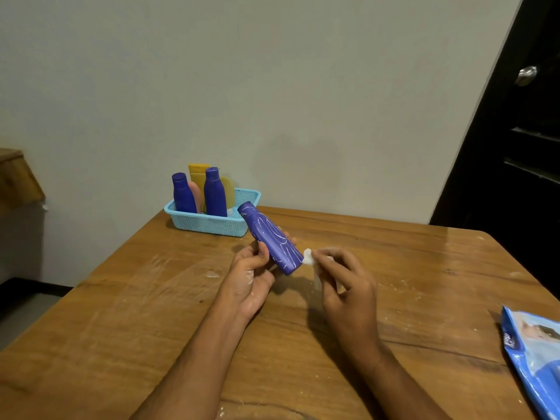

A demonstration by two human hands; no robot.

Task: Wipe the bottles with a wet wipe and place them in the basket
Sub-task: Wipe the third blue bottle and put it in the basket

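A: Left hand (250, 275) wraps the bottle (270, 240) at mid-body, held above the surface (121, 313), cap end tilted up toward the basket (212, 224). Right hand (342, 280) pinches the wipe (309, 257) just beside the bottle's base.

B: How'll the bottle handle?

A: Prob. light, stiff plastic; white streaks on it, so maybe slick once wet. Best grip is round the body, as now, w/ the ends free for wiping.

B: And the wipe?

A: Soft, limp, bunched at the fingertips. Looks close to touching the base; can't tell for sure.

B: Basket?

A: Far edge of the surface, other bottles standing in it, room at its right end.
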